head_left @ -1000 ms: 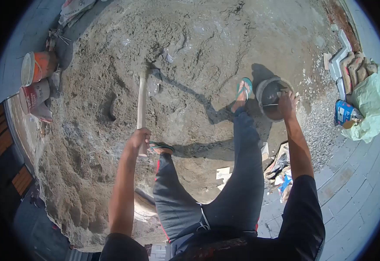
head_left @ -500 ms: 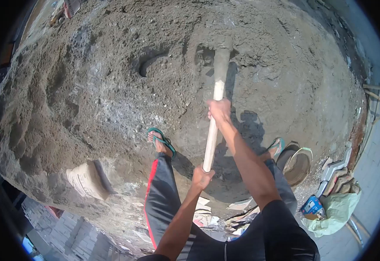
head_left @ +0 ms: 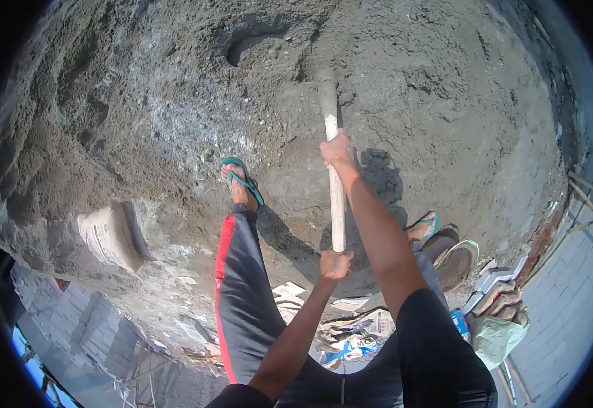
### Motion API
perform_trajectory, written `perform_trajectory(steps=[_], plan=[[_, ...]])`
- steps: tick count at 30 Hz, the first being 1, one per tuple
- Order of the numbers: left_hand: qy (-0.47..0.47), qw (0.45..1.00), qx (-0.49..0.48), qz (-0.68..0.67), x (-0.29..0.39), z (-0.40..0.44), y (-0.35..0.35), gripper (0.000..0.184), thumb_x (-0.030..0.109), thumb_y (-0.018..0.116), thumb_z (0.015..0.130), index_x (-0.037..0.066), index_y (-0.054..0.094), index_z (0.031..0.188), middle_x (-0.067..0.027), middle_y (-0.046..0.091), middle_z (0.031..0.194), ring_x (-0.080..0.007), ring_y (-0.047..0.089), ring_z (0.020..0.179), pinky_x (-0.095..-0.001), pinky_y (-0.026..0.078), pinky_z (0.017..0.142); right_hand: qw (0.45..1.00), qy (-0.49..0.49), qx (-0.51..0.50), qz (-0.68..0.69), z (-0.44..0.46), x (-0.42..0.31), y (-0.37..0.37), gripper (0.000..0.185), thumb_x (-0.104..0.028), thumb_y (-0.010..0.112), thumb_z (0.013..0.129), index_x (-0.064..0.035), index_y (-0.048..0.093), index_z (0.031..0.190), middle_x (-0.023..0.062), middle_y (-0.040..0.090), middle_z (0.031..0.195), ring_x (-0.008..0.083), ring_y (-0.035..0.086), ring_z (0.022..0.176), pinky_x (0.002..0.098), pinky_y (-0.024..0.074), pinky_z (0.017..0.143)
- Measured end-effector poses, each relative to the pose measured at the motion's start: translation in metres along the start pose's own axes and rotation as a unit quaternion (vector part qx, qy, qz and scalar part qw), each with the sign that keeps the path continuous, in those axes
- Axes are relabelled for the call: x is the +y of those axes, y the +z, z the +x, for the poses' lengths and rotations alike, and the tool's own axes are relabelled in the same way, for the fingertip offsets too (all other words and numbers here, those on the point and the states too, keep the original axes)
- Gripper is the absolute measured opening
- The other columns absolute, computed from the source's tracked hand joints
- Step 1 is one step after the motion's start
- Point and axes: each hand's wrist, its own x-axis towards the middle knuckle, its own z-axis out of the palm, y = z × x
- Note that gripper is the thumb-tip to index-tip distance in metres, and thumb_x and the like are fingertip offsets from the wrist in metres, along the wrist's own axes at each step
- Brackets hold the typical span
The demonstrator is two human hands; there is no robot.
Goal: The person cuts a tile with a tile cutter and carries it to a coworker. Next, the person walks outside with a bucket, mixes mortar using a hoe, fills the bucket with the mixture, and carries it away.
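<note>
A hoe with a pale wooden handle (head_left: 336, 204) reaches forward from my body into the wet grey mortar (head_left: 391, 102). Mortar coats the upper end of its shaft, and the blade is buried out of sight. My left hand (head_left: 336, 264) is closed round the handle's near end. Farther up, my right hand (head_left: 338, 148) wraps the handle below the mortar-coated part. A curved hollow (head_left: 242, 49) lies in the mix to the left of the hoe.
My sandalled feet stand apart on either side of the handle. A full sack (head_left: 109, 238) lies at left. By my right foot is a mud-coated bucket (head_left: 456, 262). Stacked tiles (head_left: 497, 299), a pale green bag (head_left: 499, 340) and poles (head_left: 587, 197) lie at right; torn paper litters the ground below me.
The hoe has come closer to my body and its handle has tilted the other way, with both hands still round it. The camera view has shifted as well.
</note>
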Motion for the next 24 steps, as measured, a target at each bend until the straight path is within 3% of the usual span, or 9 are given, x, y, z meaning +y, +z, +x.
perform_trajectory(steps=[1,6,9,12,13,14,19,22,24], plan=[[0.013,1.0,-0.002,0.029,-0.038,0.008,0.001,0.022,0.019,0.065,0.074,-0.002,0.059,0.075,-0.009,0.055,0.055,-0.0163,0.053,0.043,-0.0321,0.041,0.04,0.997,-0.041,0.05,-0.037,-0.005,0.033,0.011,0.04,-0.009,0.055,0.073,-0.0003,0.045,0.111,0.0225,0.063,0.082,0.0295,0.065,0.058,0.0392,0.0534,0.052],[0.207,0.915,0.149,0.313,-0.113,-0.046,-0.014,0.022,0.018,0.063,0.072,-0.003,0.057,0.076,-0.0146,0.058,0.06,-0.0235,0.058,0.053,-0.0392,0.047,0.053,0.997,-0.014,0.04,0.071,-0.113,0.077,-0.043,0.042,-0.012,0.057,0.073,-0.0047,0.043,0.113,0.0268,0.063,0.096,0.0415,0.062,0.093,0.0466,0.0493,0.081],[0.134,0.948,0.14,0.251,-0.083,-0.104,0.011,0.024,0.018,0.063,0.07,-0.003,0.057,0.079,-0.0158,0.057,0.062,-0.0235,0.057,0.058,-0.0372,0.045,0.058,0.979,-0.07,0.056,0.181,-0.157,0.068,-0.1,0.041,-0.013,0.06,0.074,-0.0057,0.041,0.109,0.0302,0.062,0.09,0.047,0.06,0.089,0.0509,0.0473,0.079],[0.238,0.932,0.135,0.239,-0.029,-0.104,0.033,0.025,0.021,0.063,0.07,-0.002,0.057,0.079,-0.0161,0.058,0.064,-0.0253,0.056,0.057,-0.0375,0.046,0.059,0.922,-0.125,-0.002,0.366,-0.172,-0.004,-0.187,0.035,-0.007,0.059,0.072,0.0,0.044,0.102,0.0216,0.06,0.078,0.0374,0.062,0.074,0.0445,0.0485,0.072],[0.268,0.929,0.12,0.226,0.0,-0.093,0.038,0.026,0.021,0.064,0.07,-0.002,0.058,0.08,-0.0168,0.06,0.067,-0.0259,0.056,0.058,-0.0375,0.047,0.06,0.921,-0.23,0.094,0.3,-0.145,-0.021,-0.192,0.031,-0.008,0.06,0.073,0.0013,0.046,0.099,0.0233,0.061,0.08,0.0382,0.062,0.078,0.044,0.0477,0.074],[0.284,0.922,0.108,0.238,0.045,-0.096,0.046,0.026,0.02,0.063,0.07,-0.003,0.057,0.08,-0.0145,0.059,0.065,-0.0241,0.056,0.059,-0.0371,0.047,0.06,0.911,-0.291,0.16,0.245,-0.124,-0.048,-0.205,0.031,-0.007,0.062,0.072,0.0027,0.045,0.096,0.014,0.059,0.069,0.0206,0.061,0.051,0.0318,0.05,0.046],[0.338,0.929,0.014,0.15,0.139,-0.01,0.033,0.016,0.013,0.059,0.074,0.0,0.051,0.074,-0.0023,0.05,0.054,-0.0112,0.048,0.044,-0.0293,0.039,0.042,0.938,-0.233,0.209,0.151,-0.029,-0.124,-0.195,0.033,-0.011,0.058,0.073,0.0081,0.05,0.098,0.023,0.061,0.077,0.0325,0.061,0.067,0.0387,0.0495,0.062],[0.156,0.981,-0.053,0.1,0.059,-0.01,-0.026,0.016,0.013,0.059,0.074,-0.002,0.054,0.075,-0.0043,0.052,0.054,-0.0118,0.049,0.043,-0.0296,0.038,0.04,0.987,-0.054,0.111,0.103,0.004,-0.031,-0.073,0.027,-0.007,0.052,0.075,0.0104,0.055,0.095,0.0178,0.059,0.064,0.026,0.06,0.05,0.0351,0.0491,0.045],[-0.022,0.976,-0.011,0.215,0.009,-0.026,-0.053,0.027,0.023,0.064,0.072,-0.003,0.06,0.079,-0.0132,0.06,0.059,-0.0242,0.062,0.054,-0.0369,0.047,0.053,0.989,0.077,0.059,0.114,-0.007,0.051,0.002,0.022,-0.005,0.05,0.075,0.008,0.058,0.092,0.0143,0.059,0.059,0.0231,0.06,0.044,0.0345,0.0485,0.039]])
